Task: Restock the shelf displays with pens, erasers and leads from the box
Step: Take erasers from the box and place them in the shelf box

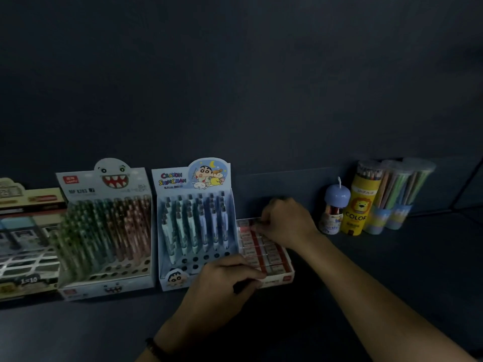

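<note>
Red erasers (271, 250), right hand (285, 226) apparently curled

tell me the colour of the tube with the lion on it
The lion tube is yellow, head view.

Only one view here: a wide-angle camera worn on the head, sitting above and in front of the dark shelf (392, 283) and tilted down at it. It faces the dark back wall (235, 74) straight on, with the pale blue cardboard cartoon pen display (170, 184) near the centre. It's pretty close in. The left hand (222, 278) and right hand (285, 223) reach in from the bottom edge, just right of that display.
</note>
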A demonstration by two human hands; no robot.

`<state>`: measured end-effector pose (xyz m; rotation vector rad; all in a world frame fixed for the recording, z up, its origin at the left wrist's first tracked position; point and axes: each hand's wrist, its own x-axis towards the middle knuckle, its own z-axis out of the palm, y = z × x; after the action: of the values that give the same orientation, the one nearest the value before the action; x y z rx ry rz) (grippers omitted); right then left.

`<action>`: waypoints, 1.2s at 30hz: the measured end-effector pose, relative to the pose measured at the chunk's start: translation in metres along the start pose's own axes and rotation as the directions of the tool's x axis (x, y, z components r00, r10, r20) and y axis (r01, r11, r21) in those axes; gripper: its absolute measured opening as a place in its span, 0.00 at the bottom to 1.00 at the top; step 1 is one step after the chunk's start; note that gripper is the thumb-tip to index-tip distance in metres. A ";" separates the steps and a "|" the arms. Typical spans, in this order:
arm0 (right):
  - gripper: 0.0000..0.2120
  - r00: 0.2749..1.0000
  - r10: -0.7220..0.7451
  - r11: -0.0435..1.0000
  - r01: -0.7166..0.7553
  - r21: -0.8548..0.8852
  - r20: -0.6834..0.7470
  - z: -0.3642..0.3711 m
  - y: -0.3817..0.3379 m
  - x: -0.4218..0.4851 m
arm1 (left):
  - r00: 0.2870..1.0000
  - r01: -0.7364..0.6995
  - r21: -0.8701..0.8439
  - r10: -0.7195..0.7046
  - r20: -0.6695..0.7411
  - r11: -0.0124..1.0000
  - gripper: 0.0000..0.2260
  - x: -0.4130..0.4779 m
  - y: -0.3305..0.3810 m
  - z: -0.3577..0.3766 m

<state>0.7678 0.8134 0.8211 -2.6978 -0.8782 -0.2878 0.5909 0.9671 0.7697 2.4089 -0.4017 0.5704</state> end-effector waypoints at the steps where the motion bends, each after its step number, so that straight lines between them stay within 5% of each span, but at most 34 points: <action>1: 0.17 1.000 0.004 1.000 -0.004 -0.028 -0.013 0.001 -0.002 0.001 | 1.000 -0.001 0.001 0.001 0.002 1.000 0.07 0.000 0.000 0.000; 8: 0.12 1.000 0.002 0.995 0.000 0.100 -0.015 -0.003 -0.001 -0.009 | 1.000 -0.001 0.004 0.001 0.028 1.000 0.08 0.002 -0.002 -0.003; 12: 0.09 0.969 0.106 0.952 -0.034 0.305 -0.223 -0.029 0.003 -0.066 | 1.000 -0.028 0.031 0.027 0.004 0.999 0.09 0.002 0.003 -0.006; 16: 0.07 0.858 0.258 0.928 -0.092 0.360 -0.445 -0.053 -0.001 -0.173 | 0.994 -0.109 0.051 0.109 -0.003 0.993 0.07 0.000 0.024 -0.014; 20: 0.05 0.803 0.461 0.857 -0.291 0.426 -0.379 -0.062 -0.002 -0.290 | 0.974 -0.224 0.011 0.224 0.035 0.974 0.08 -0.008 0.067 -0.013; 23: 0.07 0.774 0.577 0.794 -0.456 0.403 -0.261 -0.058 -0.004 -0.381 | 0.936 -0.332 -0.172 0.347 0.064 0.927 0.09 -0.028 0.135 0.003; 28: 0.10 0.586 0.807 0.560 -0.716 0.417 -0.078 -0.048 0.003 -0.542 | 0.767 -0.406 -0.297 0.499 0.403 0.864 0.04 -0.102 0.241 0.099; 36: 0.10 0.121 0.989 0.070 -0.894 0.443 0.087 -0.020 -0.004 -0.845 | 0.277 -0.372 -0.380 0.492 0.825 0.847 0.05 -0.249 0.378 0.280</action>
<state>0.0921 0.3515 0.6084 -2.1168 0.9846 -0.0734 0.3048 0.5379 0.6392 2.2435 -1.5658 -0.6906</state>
